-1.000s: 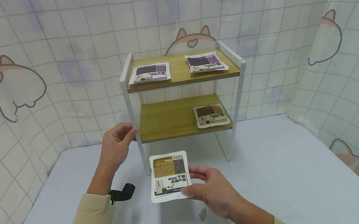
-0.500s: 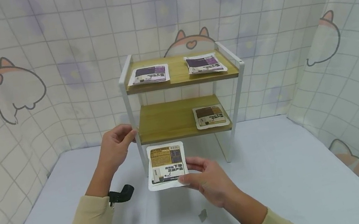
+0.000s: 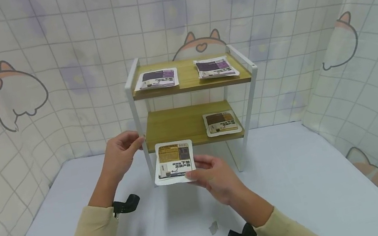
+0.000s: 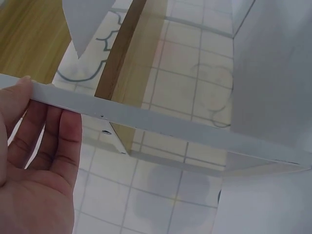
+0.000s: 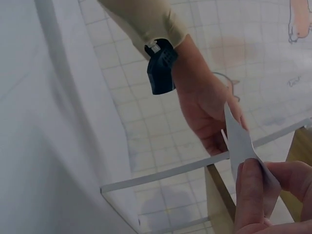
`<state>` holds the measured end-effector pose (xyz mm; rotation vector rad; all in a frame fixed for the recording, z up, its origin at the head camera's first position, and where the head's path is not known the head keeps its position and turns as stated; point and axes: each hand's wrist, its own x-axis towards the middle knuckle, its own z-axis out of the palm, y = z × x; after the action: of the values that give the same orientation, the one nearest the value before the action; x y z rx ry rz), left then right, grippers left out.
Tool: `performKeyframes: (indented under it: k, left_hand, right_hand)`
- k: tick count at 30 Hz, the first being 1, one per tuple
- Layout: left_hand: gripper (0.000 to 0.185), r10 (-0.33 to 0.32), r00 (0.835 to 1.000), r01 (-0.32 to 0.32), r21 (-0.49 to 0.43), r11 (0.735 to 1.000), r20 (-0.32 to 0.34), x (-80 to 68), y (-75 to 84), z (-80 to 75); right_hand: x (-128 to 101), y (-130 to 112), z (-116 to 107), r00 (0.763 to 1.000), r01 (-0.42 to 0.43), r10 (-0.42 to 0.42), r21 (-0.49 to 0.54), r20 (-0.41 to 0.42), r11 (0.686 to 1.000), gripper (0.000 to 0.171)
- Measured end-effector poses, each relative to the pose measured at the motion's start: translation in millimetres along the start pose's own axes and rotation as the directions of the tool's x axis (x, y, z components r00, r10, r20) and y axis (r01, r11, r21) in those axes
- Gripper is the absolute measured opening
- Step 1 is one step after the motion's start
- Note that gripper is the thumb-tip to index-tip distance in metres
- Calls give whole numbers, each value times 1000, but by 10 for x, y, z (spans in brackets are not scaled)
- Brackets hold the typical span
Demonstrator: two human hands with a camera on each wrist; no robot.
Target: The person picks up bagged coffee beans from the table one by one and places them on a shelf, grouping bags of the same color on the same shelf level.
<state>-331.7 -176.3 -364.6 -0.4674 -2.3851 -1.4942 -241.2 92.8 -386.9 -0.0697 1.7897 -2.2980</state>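
Note:
My right hand [image 3: 218,176] pinches a flat white-edged packet [image 3: 174,162] with a brown and white label by its lower right corner. The packet is held up in front of the lower shelf [image 3: 175,125], overlapping its front edge in the head view. In the right wrist view the packet [image 5: 239,136] shows edge-on between thumb and fingers. My left hand [image 3: 122,155] grips the white left front post of the two-tier rack [image 3: 139,122]; the left wrist view shows the thumb and fingers on either side of that post [image 4: 161,126].
Two purple-labelled packets, one left [image 3: 157,79] and one right [image 3: 216,67], lie on the top shelf [image 3: 186,74]. A brown-labelled packet [image 3: 222,123] lies at the lower shelf's right. A small grey scrap [image 3: 214,228] is on the white tabletop [image 3: 299,183]. Grid-patterned cloth [image 3: 96,66] surrounds the table.
My right hand has raised the packet and brought it forward toward the lower shelf. The left hand stays on the rack's post.

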Motion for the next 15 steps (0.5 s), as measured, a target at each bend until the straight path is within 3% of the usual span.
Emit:
performKeyframes:
  k: [15]
  left_hand:
    - [28, -25, 1000, 24, -46, 999, -10, 21, 15, -10]
  right_hand:
    - [213, -68, 68, 1000, -13, 13, 42, -2, 999, 63]
